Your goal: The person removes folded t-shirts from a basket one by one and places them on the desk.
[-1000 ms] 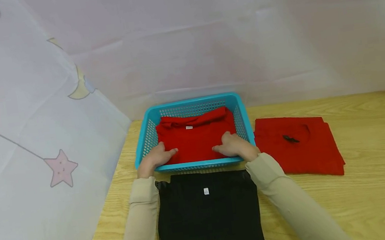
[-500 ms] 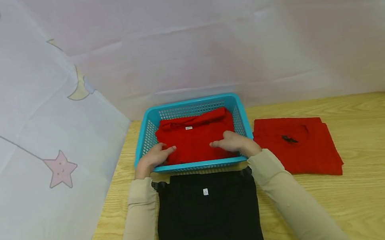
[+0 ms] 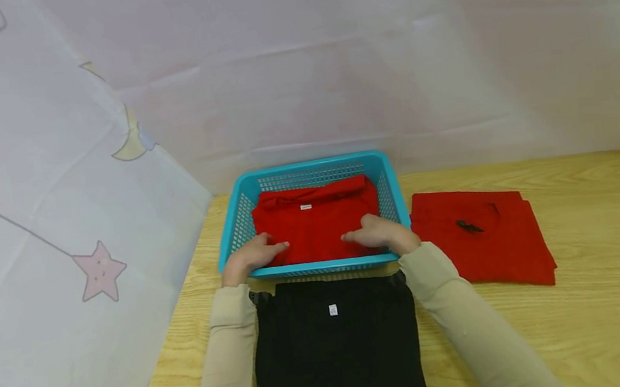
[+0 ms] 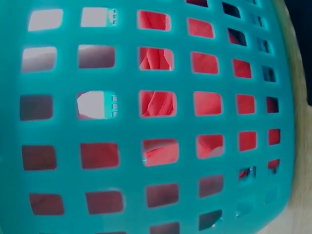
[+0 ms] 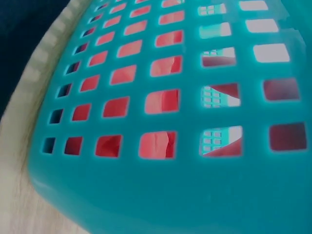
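Note:
A folded red shirt (image 3: 315,231) with a small white label lies in a blue plastic basket (image 3: 321,267). My left hand (image 3: 254,255) reaches over the basket's front left corner, its thumb lying over the shirt. At the front right corner my right hand (image 3: 376,235) does the same, its thumb pointing inward across the cloth. The other fingers go down at the shirt's sides and are mostly hidden, so I cannot tell whether they grip it. Both wrist views are filled by the perforated basket wall (image 4: 126,129), with red cloth showing through the holes.
A folded black shirt (image 3: 338,351) with a white label lies in front of the basket, between the forearms. To the right, folded red clothing (image 3: 491,249) with a dark mark lies on the wooden table (image 3: 606,286). A pale printed sheet (image 3: 329,68) hangs behind.
The red shirt's front part now shows creases where it looked smoother a second ago. The right hand has shifted slightly to the right; the basket has stayed in place.

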`<state>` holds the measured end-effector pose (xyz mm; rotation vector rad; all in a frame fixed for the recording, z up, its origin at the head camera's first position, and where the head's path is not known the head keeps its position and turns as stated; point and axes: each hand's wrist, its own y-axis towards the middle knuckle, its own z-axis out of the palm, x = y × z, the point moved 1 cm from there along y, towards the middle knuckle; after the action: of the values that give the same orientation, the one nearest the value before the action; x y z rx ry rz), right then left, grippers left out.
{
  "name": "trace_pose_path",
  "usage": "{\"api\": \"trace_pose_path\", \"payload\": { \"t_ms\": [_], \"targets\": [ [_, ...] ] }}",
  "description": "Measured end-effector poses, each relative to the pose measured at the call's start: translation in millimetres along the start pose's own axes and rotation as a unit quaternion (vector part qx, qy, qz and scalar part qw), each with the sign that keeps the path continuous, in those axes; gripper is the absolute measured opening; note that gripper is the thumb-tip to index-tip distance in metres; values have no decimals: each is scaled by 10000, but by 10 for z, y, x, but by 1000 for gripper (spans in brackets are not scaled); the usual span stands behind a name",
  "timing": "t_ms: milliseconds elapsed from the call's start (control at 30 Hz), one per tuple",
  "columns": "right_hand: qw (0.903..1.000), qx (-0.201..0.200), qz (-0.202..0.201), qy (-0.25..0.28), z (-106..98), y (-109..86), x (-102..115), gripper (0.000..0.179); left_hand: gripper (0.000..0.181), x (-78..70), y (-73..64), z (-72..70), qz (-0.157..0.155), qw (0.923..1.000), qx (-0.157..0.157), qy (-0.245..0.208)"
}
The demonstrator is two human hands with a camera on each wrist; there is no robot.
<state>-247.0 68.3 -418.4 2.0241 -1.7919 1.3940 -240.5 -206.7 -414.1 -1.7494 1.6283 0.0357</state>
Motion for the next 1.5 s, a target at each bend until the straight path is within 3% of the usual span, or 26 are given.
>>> {"api": "trace_pose_path", "payload": {
  "t_ms": [333,533,767,967,1100,1233,1367,1500],
  "targets": [
    [9977,437,41,518,4,-21,5,83,69,-8,7,6,228,9997,55,-44],
    [9934,343,-104,1088,6,-2,-3,56,70,-6,10,12,266,9991,-104,-300],
    [9868,154,143,1605,-31,-34,23,52,62,-4,1,-13,491,9969,-202,-581],
    [9849,-39,288,1704,-56,18,9,36,55,-3,17,-27,584,9952,-298,-725],
    [9851,-40,267,1696,-45,36,6,38,52,4,23,-27,551,9940,-403,-857],
    [9854,244,190,1672,-24,36,-2,35,49,14,30,-31,541,9923,-469,-1015],
    [9858,423,147,1620,-14,42,-6,53,46,38,39,-36,542,9897,-512,-1224],
    [9791,318,188,2001,-29,41,-4,56,45,65,35,-43,516,9856,-511,-1530]
  ]
}}
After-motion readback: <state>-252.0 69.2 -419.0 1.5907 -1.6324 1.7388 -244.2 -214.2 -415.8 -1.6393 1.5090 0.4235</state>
